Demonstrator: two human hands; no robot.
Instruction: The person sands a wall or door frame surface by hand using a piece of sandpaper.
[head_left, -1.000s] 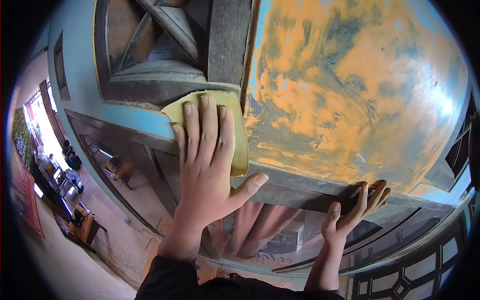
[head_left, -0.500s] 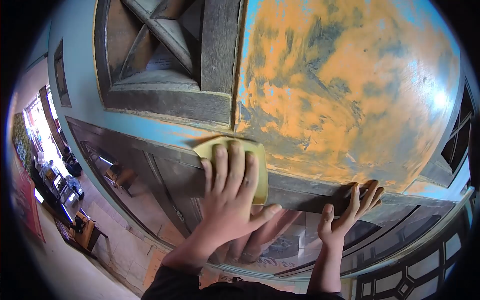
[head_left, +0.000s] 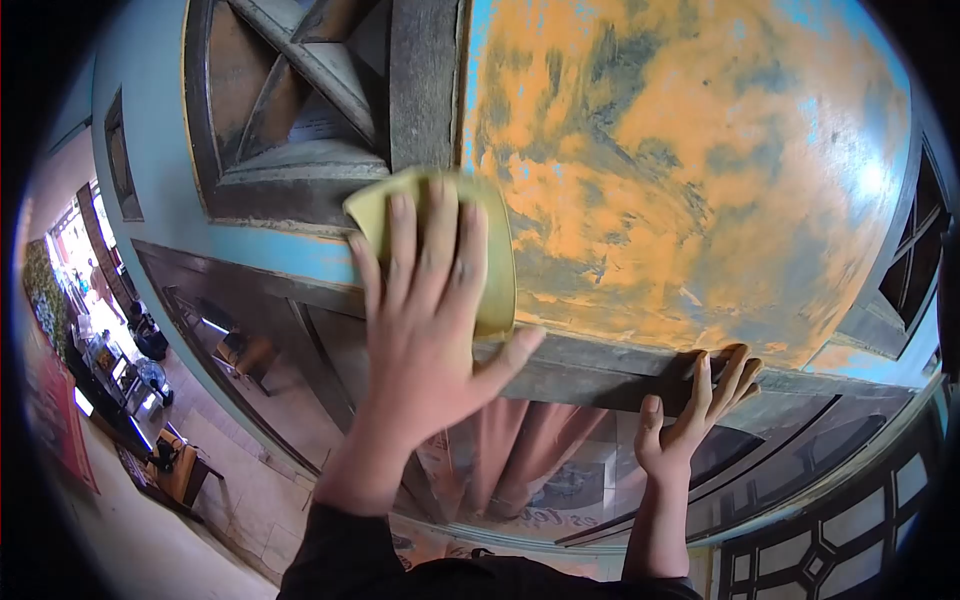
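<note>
My left hand [head_left: 425, 300] presses a yellowish sheet of sandpaper [head_left: 497, 260] flat against the wall, fingers spread over it and thumb out to the side. Beneath the sheet lies the corner where the dark wooden vent frame [head_left: 300, 203] meets the patchy orange and grey wall panel [head_left: 640, 180]. Part of that corner is hidden. Farther right, my right hand [head_left: 690, 425] rests its fingertips on the dark wooden beam [head_left: 590, 385] under the panel. Its fingers are stretched out and hold nothing.
A strip of blue paint [head_left: 285, 252] runs below the vent. Under the beam are glass panes with a pink curtain [head_left: 500, 445] behind them. At the lower left, a room holds a wooden table [head_left: 185, 475] and a fan [head_left: 152, 378]. Another lattice vent [head_left: 915, 260] is at the far right.
My left hand has slid up and slightly left with the sandpaper, from the beam onto the vent frame's corner. The right hand stays on the beam. The view has shifted slightly.
</note>
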